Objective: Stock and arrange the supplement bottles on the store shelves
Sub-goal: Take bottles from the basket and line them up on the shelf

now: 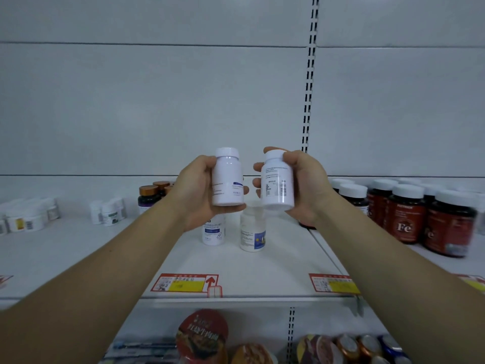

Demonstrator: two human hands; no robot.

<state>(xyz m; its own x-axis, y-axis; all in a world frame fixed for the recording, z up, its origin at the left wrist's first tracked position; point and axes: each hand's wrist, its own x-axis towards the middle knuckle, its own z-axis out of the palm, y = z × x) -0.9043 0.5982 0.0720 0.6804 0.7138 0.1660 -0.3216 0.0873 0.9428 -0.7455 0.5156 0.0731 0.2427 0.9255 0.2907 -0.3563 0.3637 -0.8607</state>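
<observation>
My left hand [194, 190] grips a white supplement bottle [227, 177] upright, above the white shelf [157, 256]. My right hand [305, 185] grips a second white bottle [277, 179], tilted slightly, its barcode side facing me. Both bottles are held side by side in the air, a small gap between them. Below them on the shelf stand two more white bottles, one with a blue label [214, 232] partly hidden by my left hand, and one with a dark blue picture [253, 229].
Dark bottles with bronze caps [149, 197] stand behind my left wrist. Red iron bottles with white caps [406, 216] crowd the right. Small white bottles [107, 211] and jars [26, 218] sit far left. Price tags [185, 282] line the shelf edge; noodle cups [202, 334] fill the lower shelf.
</observation>
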